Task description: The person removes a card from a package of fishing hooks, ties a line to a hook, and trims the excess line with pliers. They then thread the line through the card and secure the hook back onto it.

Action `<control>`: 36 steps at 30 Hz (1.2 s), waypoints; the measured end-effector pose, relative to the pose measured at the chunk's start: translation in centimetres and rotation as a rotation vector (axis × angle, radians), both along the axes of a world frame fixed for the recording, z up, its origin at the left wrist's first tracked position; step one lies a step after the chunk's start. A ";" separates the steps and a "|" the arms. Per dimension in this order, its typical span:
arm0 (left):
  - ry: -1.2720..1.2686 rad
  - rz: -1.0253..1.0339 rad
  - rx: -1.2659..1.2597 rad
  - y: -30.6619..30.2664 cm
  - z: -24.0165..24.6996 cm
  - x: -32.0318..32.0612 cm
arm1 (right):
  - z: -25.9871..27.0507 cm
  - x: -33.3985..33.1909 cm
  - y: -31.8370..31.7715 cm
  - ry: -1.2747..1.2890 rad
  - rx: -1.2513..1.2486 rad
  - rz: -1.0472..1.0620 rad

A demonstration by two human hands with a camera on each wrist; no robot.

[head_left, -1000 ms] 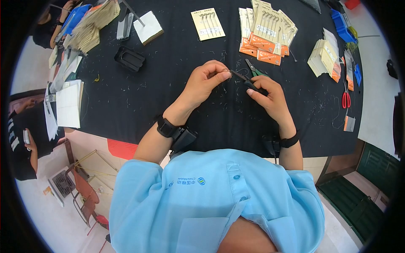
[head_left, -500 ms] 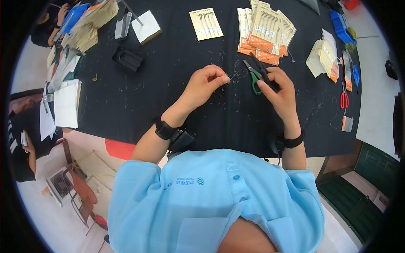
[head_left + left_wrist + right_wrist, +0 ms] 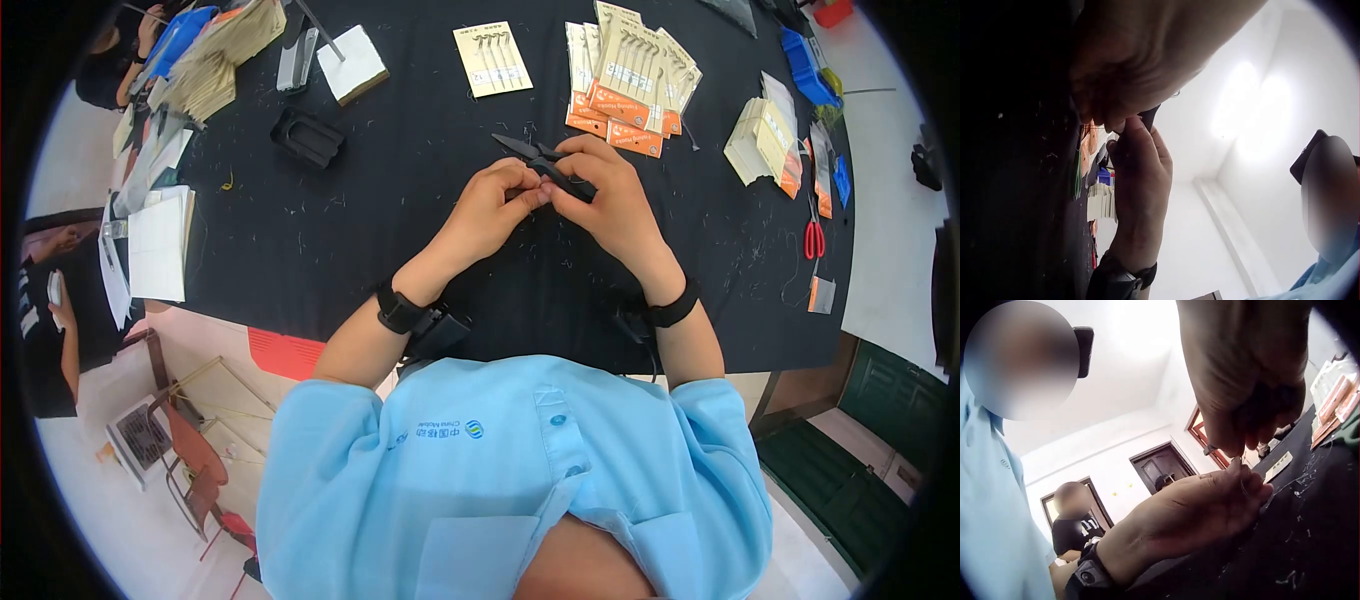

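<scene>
While the right hand (image 3: 618, 205) grips the black scissors (image 3: 515, 147) near the cards (image 3: 635, 80) in the head view, the left hand (image 3: 485, 215) pinches beside it; in the left wrist view, their fingertips meet in shadow; in the right wrist view, a thin line (image 3: 1244, 486) loops at the left hand's pinched fingertips

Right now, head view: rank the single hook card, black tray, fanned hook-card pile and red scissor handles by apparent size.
1. Fanned hook-card pile
2. Single hook card
3. Black tray
4. Red scissor handles

Pale-blue shirt (image 3: 500, 460), black wristbands (image 3: 399, 313).
</scene>
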State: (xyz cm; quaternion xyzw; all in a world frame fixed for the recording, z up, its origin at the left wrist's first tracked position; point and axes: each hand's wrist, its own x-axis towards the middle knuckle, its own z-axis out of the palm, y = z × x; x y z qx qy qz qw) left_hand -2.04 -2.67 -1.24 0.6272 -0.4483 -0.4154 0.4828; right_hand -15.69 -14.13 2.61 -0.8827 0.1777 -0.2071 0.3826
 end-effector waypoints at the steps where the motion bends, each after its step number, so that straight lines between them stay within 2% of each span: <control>1: 0.001 0.000 0.000 0.0 0.2 0.0 | 0.0 0.0 0.0 0.007 -0.033 0.004; 4: -0.023 -0.008 0.037 0.0 0.5 -0.2 | -0.1 0.0 0.0 0.016 -0.088 0.013; 6: 0.043 0.015 -0.028 0.1 0.0 -0.4 | -0.1 0.1 -0.2 0.017 -0.112 0.020; 10: -0.010 0.006 -0.009 0.1 -0.6 -0.5 | 0.0 0.4 -0.4 -0.007 -0.391 0.112; 11: 0.081 0.014 -0.027 0.0 -0.8 -0.5 | 0.1 0.4 -0.4 -0.028 -0.491 0.139; 12: 0.172 0.022 -0.044 0.0 -0.9 -0.5 | 0.2 0.4 -0.4 -0.028 -0.491 0.139; 15: 0.067 0.038 0.052 0.3 -0.3 -0.4 | 0.5 0.4 -0.3 -0.004 -0.547 0.193; 18: 0.099 0.047 0.036 0.3 -0.4 -0.4 | 0.5 0.4 -0.2 -0.010 -0.551 0.208; 22: 0.057 0.019 0.008 0.2 -0.6 -0.2 | -0.3 0.5 -0.4 -0.043 -0.407 0.155; 24: -0.040 0.034 -0.021 0.1 -0.4 -0.5 | -0.5 0.4 -0.4 -0.037 -0.330 0.132; 27: -0.017 0.042 -0.006 0.1 -0.5 -0.6 | -0.5 0.3 -0.6 -0.042 -0.198 0.112; 29: -0.040 0.025 -0.033 0.1 -0.3 -0.6 | 0.0 0.2 -0.7 0.065 0.058 0.126; 32: -0.075 0.011 -0.083 0.1 -0.4 -0.6 | 0.3 0.2 -1.3 0.175 0.182 0.136; 36: -0.151 0.030 -0.062 0.2 -0.4 -0.7 | 0.2 0.4 -1.4 0.187 0.171 0.149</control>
